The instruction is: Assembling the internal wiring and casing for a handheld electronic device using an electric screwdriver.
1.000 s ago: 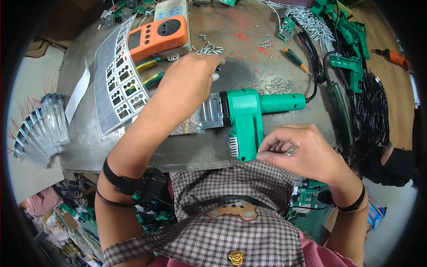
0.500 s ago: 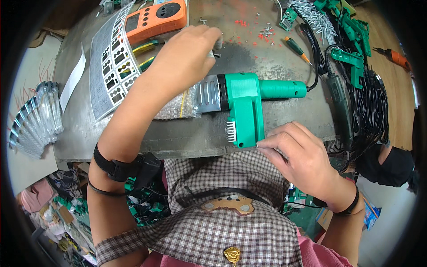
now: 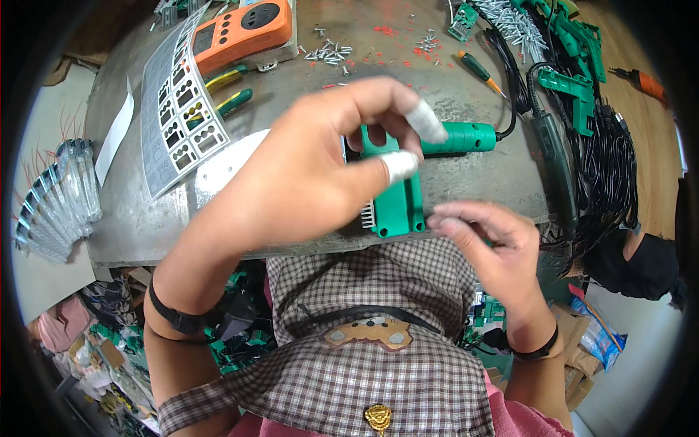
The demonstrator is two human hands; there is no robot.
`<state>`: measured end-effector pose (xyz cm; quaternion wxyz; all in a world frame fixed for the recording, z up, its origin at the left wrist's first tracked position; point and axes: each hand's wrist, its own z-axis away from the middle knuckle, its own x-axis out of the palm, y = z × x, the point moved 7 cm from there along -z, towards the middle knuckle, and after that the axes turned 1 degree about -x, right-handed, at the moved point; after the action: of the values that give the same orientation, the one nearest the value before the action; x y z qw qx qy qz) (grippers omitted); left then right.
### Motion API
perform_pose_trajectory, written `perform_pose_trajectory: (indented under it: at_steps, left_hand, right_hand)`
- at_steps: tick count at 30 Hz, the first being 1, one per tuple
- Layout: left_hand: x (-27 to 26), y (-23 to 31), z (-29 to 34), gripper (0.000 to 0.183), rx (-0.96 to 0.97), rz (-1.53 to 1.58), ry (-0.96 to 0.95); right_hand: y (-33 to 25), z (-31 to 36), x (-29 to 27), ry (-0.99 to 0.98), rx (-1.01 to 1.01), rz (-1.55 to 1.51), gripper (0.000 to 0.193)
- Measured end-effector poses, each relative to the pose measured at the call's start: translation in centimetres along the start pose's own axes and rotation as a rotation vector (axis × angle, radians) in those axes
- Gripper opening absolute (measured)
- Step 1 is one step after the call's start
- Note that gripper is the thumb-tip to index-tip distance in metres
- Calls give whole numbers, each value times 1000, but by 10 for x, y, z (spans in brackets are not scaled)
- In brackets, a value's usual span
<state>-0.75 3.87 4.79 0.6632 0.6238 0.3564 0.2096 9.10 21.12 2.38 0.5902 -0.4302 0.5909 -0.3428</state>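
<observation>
A green tool housing point(image 3: 394, 207) lies on the metal worktable, with a row of pale comb-like fins on its left side and a round handle point(image 3: 466, 137) pointing right to a black cord. My left hand point(image 3: 313, 156), with white covers on its thumb and index finger, hangs over the upper part of the housing and hides much of it. Its thumb and middle finger come together, the index finger bends out apart, and whatever they may hold is hidden. My right hand point(image 3: 495, 244) has its thumb and index tips close together at the housing's near right corner; nothing nameable shows between them.
A small screw pile point(image 3: 329, 54) lies beyond my left hand. An orange meter point(image 3: 244, 35), green-yellow pliers point(image 3: 234, 102) and a printed sheet point(image 3: 175, 131) sit at left. A screwdriver point(image 3: 477, 69), bundled black cords point(image 3: 615, 175) and green housing parts point(image 3: 571, 95) are at right.
My left hand has come down and right from the screw pile to above the green housing, uncovering the screws. The housing has shifted slightly left, and my right hand remains by its corner.
</observation>
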Motion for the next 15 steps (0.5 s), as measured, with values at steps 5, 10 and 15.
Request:
perform_pose_trajectory:
  at_steps: [5,10,15]
  left_hand:
    - [-32,-5,-7,29,-45,-59,238]
    - [-79,-3,17,30,-28,6,413]
    - [-118,-23,59,30,-102,41,578]
  right_hand:
    - [-27,-2,6,45,-465,282,31]
    - [-19,-1,11,-87,-462,458,37]
    - [-32,-68,-12,6,-429,498,33]
